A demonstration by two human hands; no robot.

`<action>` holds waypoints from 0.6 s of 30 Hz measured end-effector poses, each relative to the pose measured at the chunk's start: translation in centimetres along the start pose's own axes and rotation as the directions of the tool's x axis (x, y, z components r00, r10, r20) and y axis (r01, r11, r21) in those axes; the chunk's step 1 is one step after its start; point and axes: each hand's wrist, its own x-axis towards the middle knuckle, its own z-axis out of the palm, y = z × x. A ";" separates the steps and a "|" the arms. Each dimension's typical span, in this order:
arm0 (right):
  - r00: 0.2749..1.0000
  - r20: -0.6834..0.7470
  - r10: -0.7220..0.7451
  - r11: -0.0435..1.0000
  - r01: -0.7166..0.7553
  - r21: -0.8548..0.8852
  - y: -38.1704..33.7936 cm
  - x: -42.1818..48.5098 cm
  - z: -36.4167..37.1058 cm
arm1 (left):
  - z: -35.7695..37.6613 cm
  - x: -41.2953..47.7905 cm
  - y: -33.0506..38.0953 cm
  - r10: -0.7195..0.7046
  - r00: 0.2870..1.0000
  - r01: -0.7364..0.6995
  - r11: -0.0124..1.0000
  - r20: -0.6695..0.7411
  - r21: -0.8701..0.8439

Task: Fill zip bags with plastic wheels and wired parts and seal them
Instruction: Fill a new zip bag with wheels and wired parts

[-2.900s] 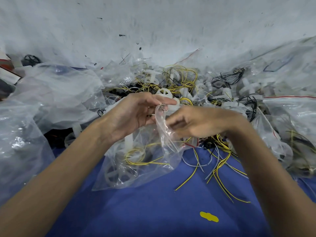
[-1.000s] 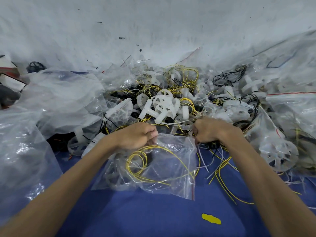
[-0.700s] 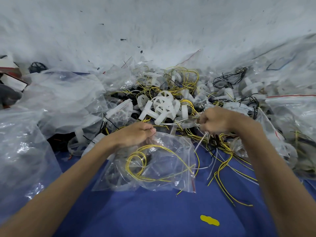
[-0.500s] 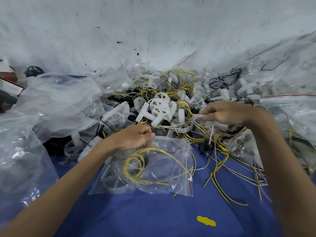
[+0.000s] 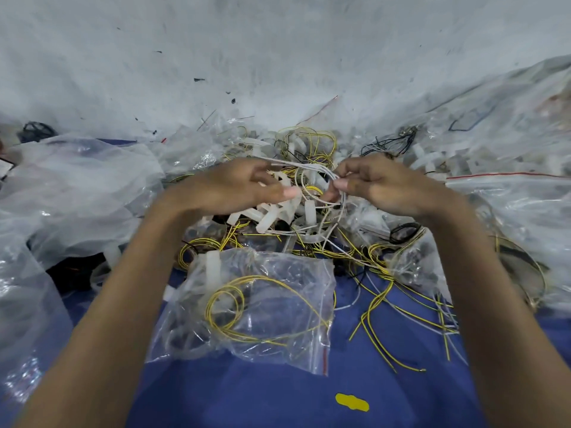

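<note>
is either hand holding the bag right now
No, the left hand and right hand both hold white wires, and the bag lies apart from them on the cloth.

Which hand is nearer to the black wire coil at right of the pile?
Right. The right hand is just beyond the black wire coil; the left hand is farther left.

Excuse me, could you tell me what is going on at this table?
A person is bagging parts. Above the heap of plastic wheels, the left hand and right hand pinch a bundle of white wires between them. A zip bag holding coiled yellow wire lies unheld on the blue cloth in front.
</note>
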 end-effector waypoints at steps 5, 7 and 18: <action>0.997 -0.075 -0.018 0.986 0.005 -0.169 -0.6 0.3 0.1 | -3.4 -2.3 -0.9 -0.119 0.983 0.145 0.971 -0.142 0.190; 0.993 -0.104 -0.051 0.981 0.031 -0.190 -1.1 0.5 0.4 | -3.4 -2.8 -0.5 -0.049 0.970 0.104 0.970 -0.240 0.220; 0.993 -0.084 -0.084 0.949 0.054 -0.311 -1.4 1.1 1.8 | 2.1 -0.1 0.4 0.370 0.836 -0.095 0.826 -0.406 0.555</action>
